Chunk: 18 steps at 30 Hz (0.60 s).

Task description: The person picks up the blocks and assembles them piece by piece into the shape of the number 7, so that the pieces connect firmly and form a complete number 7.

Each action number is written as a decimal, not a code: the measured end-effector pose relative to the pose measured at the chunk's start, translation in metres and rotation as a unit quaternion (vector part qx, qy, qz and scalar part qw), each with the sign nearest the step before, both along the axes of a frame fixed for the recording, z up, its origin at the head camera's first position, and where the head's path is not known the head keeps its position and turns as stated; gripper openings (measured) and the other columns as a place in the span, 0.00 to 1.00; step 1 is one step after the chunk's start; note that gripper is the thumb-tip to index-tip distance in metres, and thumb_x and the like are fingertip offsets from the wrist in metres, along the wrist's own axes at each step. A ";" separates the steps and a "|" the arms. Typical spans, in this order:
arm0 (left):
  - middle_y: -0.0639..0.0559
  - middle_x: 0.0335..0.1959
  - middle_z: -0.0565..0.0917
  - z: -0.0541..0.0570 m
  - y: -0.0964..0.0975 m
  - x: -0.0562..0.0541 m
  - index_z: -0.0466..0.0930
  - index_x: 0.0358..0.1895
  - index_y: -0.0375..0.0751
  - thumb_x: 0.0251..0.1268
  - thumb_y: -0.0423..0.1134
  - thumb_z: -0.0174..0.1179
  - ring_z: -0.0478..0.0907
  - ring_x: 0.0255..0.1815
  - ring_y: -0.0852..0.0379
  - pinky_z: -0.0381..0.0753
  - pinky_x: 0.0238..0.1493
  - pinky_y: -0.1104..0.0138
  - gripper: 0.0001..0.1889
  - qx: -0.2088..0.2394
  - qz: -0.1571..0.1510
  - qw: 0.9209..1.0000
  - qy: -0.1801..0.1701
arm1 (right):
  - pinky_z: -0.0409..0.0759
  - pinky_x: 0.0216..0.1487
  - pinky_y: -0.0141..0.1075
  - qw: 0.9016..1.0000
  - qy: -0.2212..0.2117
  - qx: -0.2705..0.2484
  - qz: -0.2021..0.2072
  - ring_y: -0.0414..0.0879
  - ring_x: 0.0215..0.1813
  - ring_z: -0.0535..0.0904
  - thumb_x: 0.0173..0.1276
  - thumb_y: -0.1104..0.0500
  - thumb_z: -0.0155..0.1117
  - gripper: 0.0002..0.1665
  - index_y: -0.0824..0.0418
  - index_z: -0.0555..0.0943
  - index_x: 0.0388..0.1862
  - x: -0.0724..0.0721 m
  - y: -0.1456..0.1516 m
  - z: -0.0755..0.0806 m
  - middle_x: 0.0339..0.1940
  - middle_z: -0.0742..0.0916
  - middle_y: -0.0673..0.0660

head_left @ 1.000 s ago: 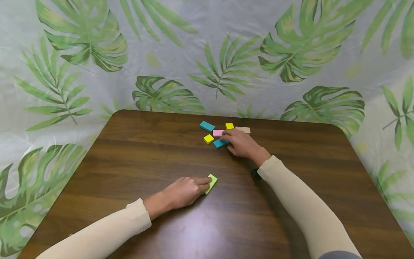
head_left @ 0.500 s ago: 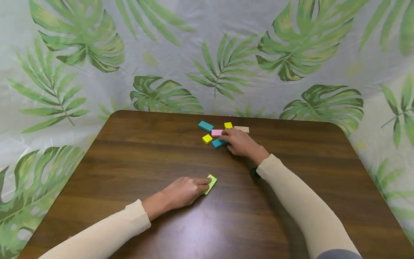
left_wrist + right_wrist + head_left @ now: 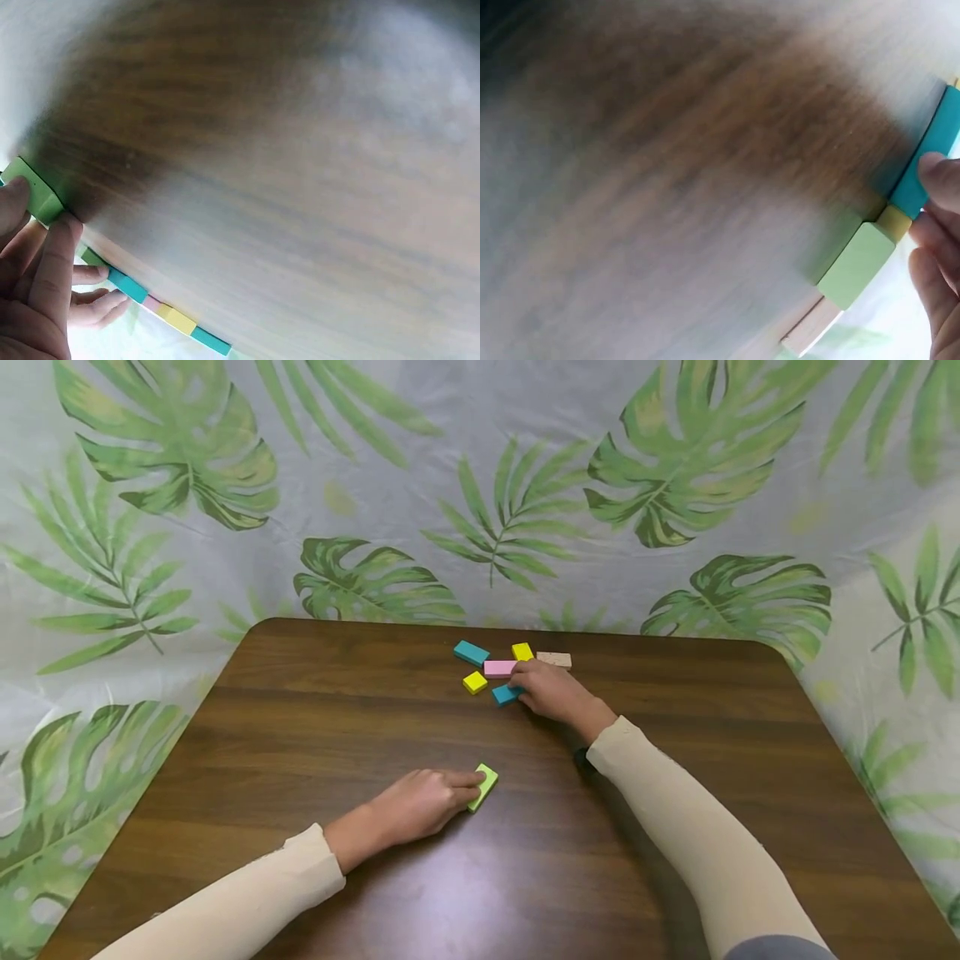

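My left hand (image 3: 423, 806) pinches a light green block (image 3: 485, 787) lying on the table near the middle. The left wrist view shows the thumb and a finger on opposite sides of this green block (image 3: 34, 193). Farther back, my right hand (image 3: 555, 689) grips a blue block (image 3: 506, 695), whose right end it covers. The thumb lies against the blue block (image 3: 922, 169) in the right wrist view. Around that hand lie a pink block (image 3: 498, 669), two yellow blocks (image 3: 475, 682), a teal block (image 3: 471, 652) and a pale wooden block (image 3: 554, 659).
Another green block (image 3: 857, 264) shows in the right wrist view, hidden behind the right hand in the head view. The brown wooden table (image 3: 337, 718) has rounded far corners. A leaf-patterned curtain (image 3: 390, 468) hangs behind its far edge.
The right hand has drawn the blue block slightly to the right, away from the pink block. My left hand has stayed on the green block. The whole view has shifted slightly.
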State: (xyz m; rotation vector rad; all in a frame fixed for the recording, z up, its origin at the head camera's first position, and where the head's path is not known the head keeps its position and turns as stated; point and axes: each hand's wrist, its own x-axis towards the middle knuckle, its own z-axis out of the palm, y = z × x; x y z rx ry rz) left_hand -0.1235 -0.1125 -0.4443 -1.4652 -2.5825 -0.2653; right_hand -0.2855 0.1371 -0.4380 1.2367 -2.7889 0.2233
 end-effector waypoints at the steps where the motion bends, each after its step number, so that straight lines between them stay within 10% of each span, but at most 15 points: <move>1: 0.47 0.60 0.84 0.000 0.000 0.000 0.86 0.47 0.41 0.72 0.34 0.58 0.87 0.52 0.53 0.87 0.46 0.64 0.09 0.000 0.001 1.000 -0.002 | 0.82 0.56 0.45 1.000 -0.002 0.001 0.002 0.53 0.51 0.84 0.67 0.66 0.66 0.09 0.64 0.86 0.45 0.000 0.000 0.000 0.49 0.87 0.60; 18: 0.47 0.60 0.84 -0.002 0.000 0.000 0.86 0.44 0.42 0.73 0.34 0.56 0.86 0.53 0.53 0.86 0.47 0.63 0.08 0.002 0.002 1.000 -0.005 | 0.82 0.57 0.47 0.999 -0.006 -0.019 0.029 0.54 0.53 0.84 0.66 0.68 0.66 0.13 0.63 0.88 0.49 -0.001 0.017 -0.002 0.49 0.88 0.58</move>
